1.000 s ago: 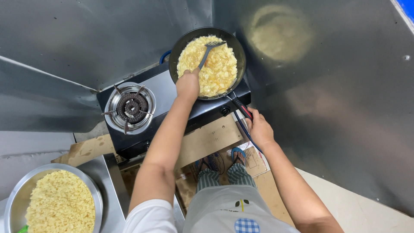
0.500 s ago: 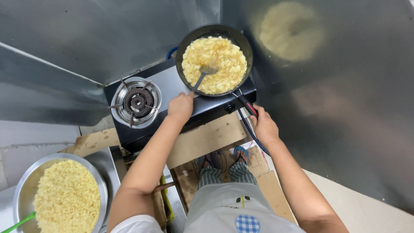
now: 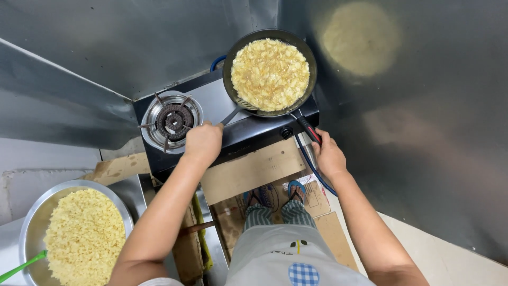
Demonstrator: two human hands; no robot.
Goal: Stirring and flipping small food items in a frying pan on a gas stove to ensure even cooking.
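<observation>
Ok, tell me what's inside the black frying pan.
The black frying pan holds a flat layer of yellow crumbly food nearly across it, with the spatula tip slipped in at the near edge. The pan's bottom is covered.

Both bare arms stretched forward, well apart. Left hand (image 3: 203, 143) curled into a closed grip, knuckles up, forearm running back toward the lower left. Right hand (image 3: 328, 156) closed too, wrist straight, forearm angling down to the right.
</observation>
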